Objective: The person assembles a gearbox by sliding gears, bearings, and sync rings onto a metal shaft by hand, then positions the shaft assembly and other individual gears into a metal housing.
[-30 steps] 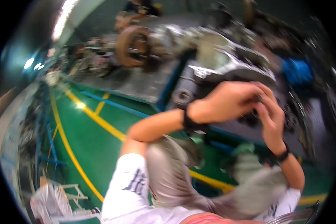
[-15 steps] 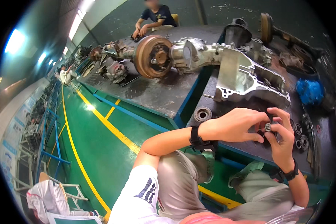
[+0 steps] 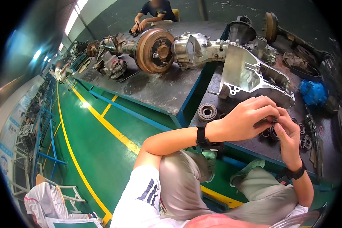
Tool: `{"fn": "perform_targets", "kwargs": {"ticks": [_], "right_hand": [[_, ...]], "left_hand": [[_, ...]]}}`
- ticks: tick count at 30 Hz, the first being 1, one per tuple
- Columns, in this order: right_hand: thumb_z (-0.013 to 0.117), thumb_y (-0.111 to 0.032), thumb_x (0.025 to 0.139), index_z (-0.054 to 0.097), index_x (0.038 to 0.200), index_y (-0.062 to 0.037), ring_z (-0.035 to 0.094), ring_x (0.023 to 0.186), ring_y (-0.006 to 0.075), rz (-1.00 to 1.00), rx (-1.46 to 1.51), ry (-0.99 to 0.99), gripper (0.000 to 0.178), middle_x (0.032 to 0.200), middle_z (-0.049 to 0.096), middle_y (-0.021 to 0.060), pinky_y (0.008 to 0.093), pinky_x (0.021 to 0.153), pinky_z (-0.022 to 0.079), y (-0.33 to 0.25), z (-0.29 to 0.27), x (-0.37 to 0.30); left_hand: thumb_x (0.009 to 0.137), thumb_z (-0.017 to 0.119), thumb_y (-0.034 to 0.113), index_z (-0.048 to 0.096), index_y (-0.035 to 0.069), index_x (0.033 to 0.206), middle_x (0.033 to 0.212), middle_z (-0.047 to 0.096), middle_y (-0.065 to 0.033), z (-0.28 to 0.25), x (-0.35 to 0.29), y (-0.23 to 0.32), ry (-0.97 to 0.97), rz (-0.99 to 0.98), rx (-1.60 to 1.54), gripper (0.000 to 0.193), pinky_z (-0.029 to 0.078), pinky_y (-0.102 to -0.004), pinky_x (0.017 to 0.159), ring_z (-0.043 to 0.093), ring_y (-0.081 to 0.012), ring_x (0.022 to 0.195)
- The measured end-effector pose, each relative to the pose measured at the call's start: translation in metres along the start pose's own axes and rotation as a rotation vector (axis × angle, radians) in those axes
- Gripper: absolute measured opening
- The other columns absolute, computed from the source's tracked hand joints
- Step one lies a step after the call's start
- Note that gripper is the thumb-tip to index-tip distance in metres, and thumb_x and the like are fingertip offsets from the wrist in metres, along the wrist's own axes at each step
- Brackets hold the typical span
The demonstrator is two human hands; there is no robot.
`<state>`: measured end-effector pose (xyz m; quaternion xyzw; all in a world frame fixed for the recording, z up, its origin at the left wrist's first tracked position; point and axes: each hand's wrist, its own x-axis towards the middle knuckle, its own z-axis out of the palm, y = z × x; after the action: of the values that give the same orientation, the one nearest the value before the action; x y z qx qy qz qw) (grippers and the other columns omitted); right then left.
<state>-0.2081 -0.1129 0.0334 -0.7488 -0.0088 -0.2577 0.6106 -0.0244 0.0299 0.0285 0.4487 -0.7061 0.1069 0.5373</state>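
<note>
Above the near edge of the metal-topped bench, my left hand point(image 3: 249, 118) and my right hand point(image 3: 288, 133) meet with fingertips pinched together. Between them is a small ribbed metal ring, which looks like a needle roller bearing point(image 3: 275, 119); fingers cover most of it. Beneath and beside the hands lie several small gears and rings, including a toothed gear point(image 3: 307, 142). A larger ring-shaped gear point(image 3: 207, 112) rests left of my left hand. Beyond the hands stands an open aluminium gearbox housing point(image 3: 237, 72).
A rusty brake drum point(image 3: 146, 51) on an axle lies across the bench. At the right are a blue-wrapped part point(image 3: 312, 92) and a long shaft point(image 3: 315, 140). Across the bench a person point(image 3: 155, 13) sits handling a dark part. A chair point(image 3: 70, 193) stands at lower left.
My hands have closed together, and the bearing, plainly visible in my right fingers before, is now mostly covered. My left hand has risen slightly. The view has shifted a little.
</note>
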Motion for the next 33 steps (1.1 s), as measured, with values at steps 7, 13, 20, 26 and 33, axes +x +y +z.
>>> {"fn": "perform_targets", "kwargs": {"ticks": [7,13,20,26,33], "right_hand": [[0.066,-0.010,0.108,0.074,0.110,0.0095,0.059,0.132,0.0247,-0.074,-0.082,0.060,0.022,0.150,0.060,0.0171,0.0382,0.113,0.050,-0.004,0.013,0.001],[0.068,-0.010,0.105,0.075,0.103,0.0049,0.059,0.132,0.0290,-0.217,-0.334,0.066,0.017,0.150,0.060,0.0191,0.0372,0.108,0.049,-0.006,0.009,-0.004],[0.065,-0.015,0.110,0.076,0.100,0.0070,0.061,0.126,0.0222,-0.043,-0.206,0.055,0.027,0.145,0.062,0.0139,0.0363,0.105,0.049,0.001,0.001,-0.004],[0.062,-0.015,0.113,0.081,0.111,0.0084,0.059,0.132,0.0232,0.057,-0.028,0.079,0.030,0.147,0.064,0.0136,0.0356,0.112,0.047,0.010,0.007,-0.005],[0.066,-0.014,0.110,0.076,0.102,0.0038,0.058,0.131,0.0322,-0.203,-0.380,0.139,0.022,0.149,0.065,0.0178,0.0401,0.108,0.048,0.000,0.001,-0.005]], "left_hand": [[0.089,0.087,0.003,0.073,0.005,0.124,0.115,0.071,-0.0105,0.002,-0.001,-0.007,-0.074,-0.127,-0.122,0.038,0.061,-0.0372,0.078,0.073,-0.0277,0.093],[0.104,0.077,0.016,0.075,-0.001,0.118,0.092,0.068,-0.0118,0.003,-0.001,-0.005,-0.143,-0.263,-0.219,0.022,0.057,-0.0379,0.074,0.072,-0.0306,0.089],[0.101,0.075,0.010,0.066,0.001,0.128,0.109,0.070,-0.0144,0.001,0.000,0.000,-0.187,-0.177,-0.029,0.030,0.060,-0.0444,0.086,0.072,-0.0380,0.097],[0.092,0.086,0.012,0.068,0.005,0.128,0.111,0.074,-0.0127,0.003,0.003,0.001,-0.222,-0.083,0.104,0.041,0.062,-0.0434,0.081,0.075,-0.0340,0.096],[0.105,0.075,0.010,0.074,-0.001,0.135,0.104,0.079,-0.0155,0.012,0.013,-0.001,-0.177,-0.186,-0.076,0.032,0.061,-0.0356,0.077,0.078,-0.0269,0.087]]}}
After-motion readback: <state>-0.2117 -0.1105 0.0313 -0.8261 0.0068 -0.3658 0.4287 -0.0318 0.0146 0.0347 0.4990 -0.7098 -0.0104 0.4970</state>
